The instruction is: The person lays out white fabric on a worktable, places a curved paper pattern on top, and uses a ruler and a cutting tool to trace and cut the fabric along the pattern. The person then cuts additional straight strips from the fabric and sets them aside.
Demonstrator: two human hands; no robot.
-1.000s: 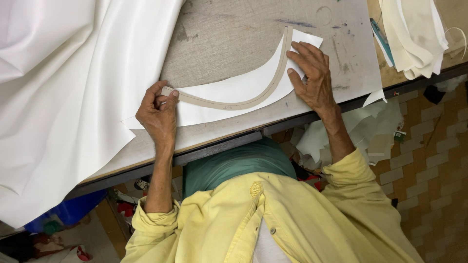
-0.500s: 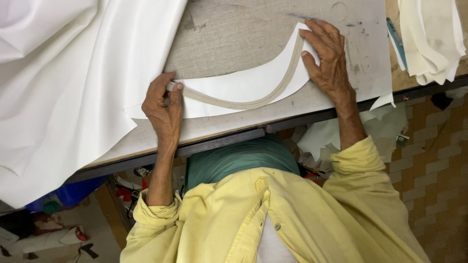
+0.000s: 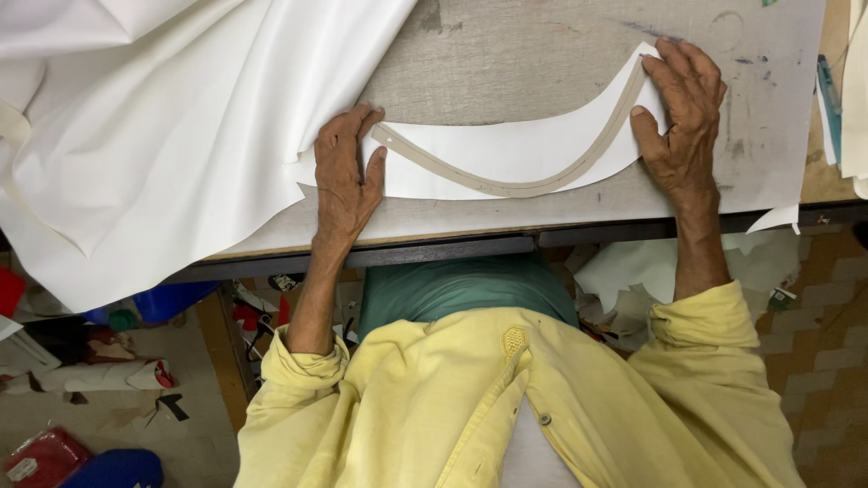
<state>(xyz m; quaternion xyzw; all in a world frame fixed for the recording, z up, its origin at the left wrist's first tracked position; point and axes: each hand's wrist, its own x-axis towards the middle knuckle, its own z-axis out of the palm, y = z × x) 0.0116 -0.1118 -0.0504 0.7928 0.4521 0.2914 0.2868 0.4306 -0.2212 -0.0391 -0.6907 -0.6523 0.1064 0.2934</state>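
While both hands press down flat, a curved white fabric piece (image 3: pixel 506 163) lies on the grey worktop (image 3: pixel 506 54) with a narrow tan curved template strip (image 3: pixel 533 185) laid along it. The left hand (image 3: pixel 348 176) rests palm-down on the left end, fingers spread and straight, with nothing closed in its grip; the thumb sits just beside the strip's rounded end. The right hand (image 3: pixel 683 126) does the same at the far end, fingers extended over the strip's upturned tip, its grip equally open and only pressing. Pinning both ends this way seems meant to keep strip and fabric from sliding against each other.

The piece's long axis runs left to right across the worktop, sagging toward the person in the middle, and its right end sweeps up and away from the body. A large sheet of white cloth (image 3: pixel 163 117) is bunched at the left, overlapping the worktop edge and touching the left hand's side. A blue pen (image 3: pixel 828 99) lies well apart at the right.
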